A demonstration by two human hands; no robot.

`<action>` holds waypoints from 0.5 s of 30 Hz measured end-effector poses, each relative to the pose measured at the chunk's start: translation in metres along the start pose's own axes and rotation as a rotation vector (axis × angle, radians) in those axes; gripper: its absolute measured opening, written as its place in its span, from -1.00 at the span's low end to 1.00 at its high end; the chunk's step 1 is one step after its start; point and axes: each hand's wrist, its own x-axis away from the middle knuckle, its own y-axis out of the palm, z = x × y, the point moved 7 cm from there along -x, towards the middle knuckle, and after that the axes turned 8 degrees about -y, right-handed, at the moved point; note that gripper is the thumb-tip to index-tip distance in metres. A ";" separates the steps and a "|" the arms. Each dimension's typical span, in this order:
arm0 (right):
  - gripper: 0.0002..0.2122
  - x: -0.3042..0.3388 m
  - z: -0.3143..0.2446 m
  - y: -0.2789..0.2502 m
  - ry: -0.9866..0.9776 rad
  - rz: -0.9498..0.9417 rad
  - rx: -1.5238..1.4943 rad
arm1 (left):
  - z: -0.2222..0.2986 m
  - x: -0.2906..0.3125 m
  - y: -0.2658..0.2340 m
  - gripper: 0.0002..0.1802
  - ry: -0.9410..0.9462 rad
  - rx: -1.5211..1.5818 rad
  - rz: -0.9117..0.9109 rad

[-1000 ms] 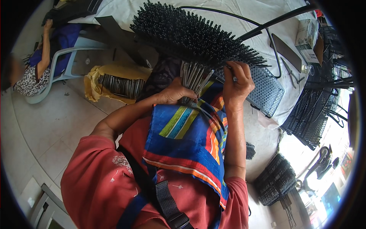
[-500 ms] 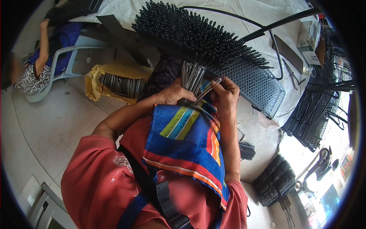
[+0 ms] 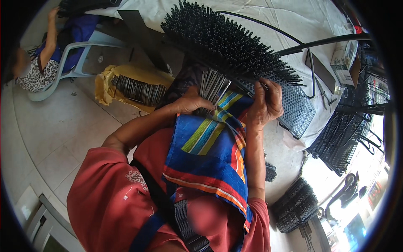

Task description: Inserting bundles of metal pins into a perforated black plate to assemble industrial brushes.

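My left hand (image 3: pixel 194 102) grips a bundle of thin grey metal strips (image 3: pixel 213 86), which fan upward from the fist above my lap. My right hand (image 3: pixel 265 103) is raised to the near edge of a perforated panel (image 3: pixel 296 105), thumb and fingertips pinched together. Whatever lies in that pinch is too small and dark to make out. Dense black upright spikes (image 3: pixel 226 42) fill the far left part of the panel, while its right part shows bare holes. A blue cloth with coloured stripes (image 3: pixel 205 164) lies over my lap, below both hands.
Yellow wrapping paper (image 3: pixel 103 86) at the left holds a row of more dark strips (image 3: pixel 138 90). Beyond it a person sits on a pale blue chair (image 3: pixel 79 63). A bent black rod frame (image 3: pixel 312 44) and pliers (image 3: pixel 322 90) lie on the white-covered table. Black mesh baskets (image 3: pixel 342 143) stand at the right.
My right hand has moved up and right, away from the bundle to the panel's edge. Half a second ago it pinched a strip beside my left hand. The view has shifted slightly.
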 end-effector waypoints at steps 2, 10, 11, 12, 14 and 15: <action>-0.85 0.001 0.000 0.003 0.008 -0.009 0.014 | 0.002 -0.001 -0.001 -0.70 0.041 -0.022 -0.001; -0.85 -0.001 -0.001 0.004 -0.069 -0.033 0.096 | -0.003 -0.007 0.002 -0.77 -0.011 0.099 -0.053; -0.85 -0.001 -0.001 0.004 -0.068 -0.032 0.097 | -0.002 -0.008 0.002 -0.77 -0.013 0.098 -0.054; -0.85 0.000 -0.001 0.005 -0.077 -0.058 0.143 | 0.000 -0.007 0.003 -0.78 -0.018 0.081 -0.057; -0.85 -0.002 -0.004 0.008 -0.083 -0.083 0.189 | 0.000 -0.007 0.002 -0.79 -0.025 0.065 -0.060; -0.85 -0.007 -0.010 0.014 -0.100 -0.125 0.230 | -0.001 -0.009 0.003 -0.74 -0.033 0.082 -0.077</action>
